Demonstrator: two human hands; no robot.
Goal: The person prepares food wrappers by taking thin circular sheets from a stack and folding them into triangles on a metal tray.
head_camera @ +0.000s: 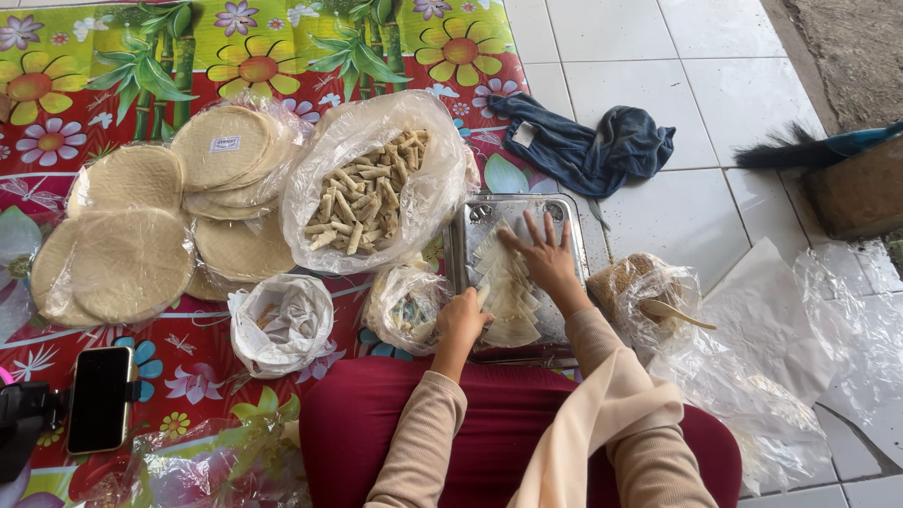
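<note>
A metal tray [567, 218] lies on the floor in front of my knees, holding a pile of pale, thin wrapper sheets [508, 301]. My right hand [546, 256] rests flat on the sheets with its fingers spread. My left hand [461, 320] is curled at the tray's left edge, its fingers pinching the edge of a sheet. A clear plastic bag [372, 183] full of small rolled pieces sits just beyond the tray, to the left.
Stacks of round flat wrappers in plastic [132, 235] lie on the flowered mat at the left. A phone on a stand [99, 397], small tied bags [282, 325], a bag with a wooden spoon [658, 306], a blue cloth [593, 146], and crumpled plastic [800, 348] surround me.
</note>
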